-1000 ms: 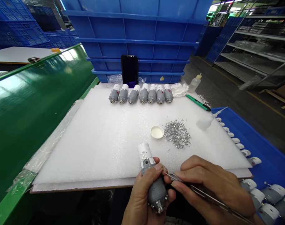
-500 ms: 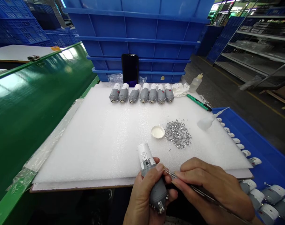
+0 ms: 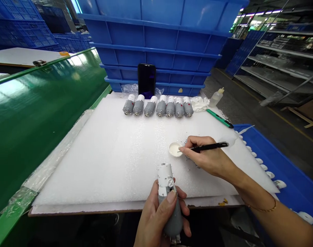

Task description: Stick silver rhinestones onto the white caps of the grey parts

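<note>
From the head camera, the hands are well apart. The left hand (image 3: 157, 219) is clamped round a grey motor (image 3: 171, 206), holding it upright near the front edge of the foam, white end up. That white end carries only a few tiny specks, too small to read, so most of it looks bare. The right hand (image 3: 208, 154) pinches a slim black pen tool (image 3: 210, 147), reaching forward, its fine tip at a small white dish (image 3: 175, 149) of white paste. The right hand covers much of the heap of silver rhinestones (image 3: 189, 161), with only stray bits showing around the fingers.

Progress, as it looks from here: beyond both hands, 7 white-capped grey motors (image 3: 157, 107) lie in 1 neat row, though their caps are too small to show any finish. To the right of the right hand, more white caps (image 3: 259, 160) line a blue tray (image 3: 267, 147), so there are plenty of units about.

Under both hands runs a white foam sheet (image 3: 94, 164). Past the row stand a black phone (image 3: 146, 80) against stacked blue crates (image 3: 156, 34), a squeeze bottle (image 3: 216, 97) and a green marker (image 3: 219, 118). Left of the left hand slopes a green panel (image 3: 43, 120).
</note>
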`<state>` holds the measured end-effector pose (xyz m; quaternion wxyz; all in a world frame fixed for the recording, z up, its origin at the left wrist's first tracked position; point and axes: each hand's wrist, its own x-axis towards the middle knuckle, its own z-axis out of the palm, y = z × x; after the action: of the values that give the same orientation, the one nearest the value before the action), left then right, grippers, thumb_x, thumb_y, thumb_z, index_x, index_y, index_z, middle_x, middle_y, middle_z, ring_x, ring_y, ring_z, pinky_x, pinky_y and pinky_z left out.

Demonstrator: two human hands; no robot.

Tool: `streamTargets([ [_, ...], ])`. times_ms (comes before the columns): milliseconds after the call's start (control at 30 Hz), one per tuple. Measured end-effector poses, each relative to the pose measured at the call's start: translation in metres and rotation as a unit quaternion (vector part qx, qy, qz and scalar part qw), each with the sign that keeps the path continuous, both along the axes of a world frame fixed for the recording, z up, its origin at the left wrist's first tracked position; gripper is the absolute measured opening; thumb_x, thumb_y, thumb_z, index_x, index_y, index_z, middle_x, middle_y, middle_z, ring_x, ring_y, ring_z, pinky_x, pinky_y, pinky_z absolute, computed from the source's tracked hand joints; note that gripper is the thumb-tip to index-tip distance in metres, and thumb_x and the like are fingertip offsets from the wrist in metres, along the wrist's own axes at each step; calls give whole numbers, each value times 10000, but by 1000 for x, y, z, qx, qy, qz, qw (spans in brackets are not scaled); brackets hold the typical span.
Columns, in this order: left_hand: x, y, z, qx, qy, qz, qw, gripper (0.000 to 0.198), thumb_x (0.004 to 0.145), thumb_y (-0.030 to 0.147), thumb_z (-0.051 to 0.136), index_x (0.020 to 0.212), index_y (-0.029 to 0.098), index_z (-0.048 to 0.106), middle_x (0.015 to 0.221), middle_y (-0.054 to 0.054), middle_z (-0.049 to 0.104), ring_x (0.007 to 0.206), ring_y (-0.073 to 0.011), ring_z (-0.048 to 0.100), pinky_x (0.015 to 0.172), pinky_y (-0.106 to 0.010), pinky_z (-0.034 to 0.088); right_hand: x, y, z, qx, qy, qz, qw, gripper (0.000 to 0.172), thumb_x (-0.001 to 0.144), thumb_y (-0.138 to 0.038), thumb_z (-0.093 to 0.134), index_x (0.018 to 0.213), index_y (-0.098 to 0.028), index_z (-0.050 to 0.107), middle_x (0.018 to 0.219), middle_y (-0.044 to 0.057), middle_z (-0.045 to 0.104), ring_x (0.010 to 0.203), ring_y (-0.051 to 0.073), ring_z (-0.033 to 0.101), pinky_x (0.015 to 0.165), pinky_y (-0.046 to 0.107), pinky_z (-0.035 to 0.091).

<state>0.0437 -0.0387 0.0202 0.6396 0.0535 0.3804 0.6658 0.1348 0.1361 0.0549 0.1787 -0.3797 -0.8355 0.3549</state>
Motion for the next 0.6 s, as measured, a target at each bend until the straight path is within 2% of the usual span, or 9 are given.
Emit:
streamTargets([
  [133, -4, -2, 0, -2, 13, -22, 1000, 334, 791, 441, 744, 913, 148, 639, 748, -31, 673, 533, -113, 595, 480, -213, 488, -6, -1, 2, 11, -32, 15, 999, 266, 835, -253, 597, 588, -182, 530, 543, -33, 492, 544, 111, 399, 527, 272, 293],
  [467, -5, -5, 2, 7, 18, -29, 999, 308, 842, 425, 688, 986, 165, 605, 726, -23, 660, 515, -109, 561, 494, -225, 478, -11, 1, 3, -4, -57, 14, 998, 278, 838, -276, 593, 581, -179, 552, 515, -31, 497, 515, 110, 415, 499, 267, 288],
  [600, -6, -6, 2, 16, 7, -29, 999, 299, 833, 425, 698, 952, 160, 627, 685, -25, 660, 495, -118, 570, 478, -230, 478, -7, -1, 10, -14, -37, 12, 999, 304, 844, -306, 606, 577, -179, 537, 509, -35, 484, 504, 103, 407, 476, 256, 282],
])
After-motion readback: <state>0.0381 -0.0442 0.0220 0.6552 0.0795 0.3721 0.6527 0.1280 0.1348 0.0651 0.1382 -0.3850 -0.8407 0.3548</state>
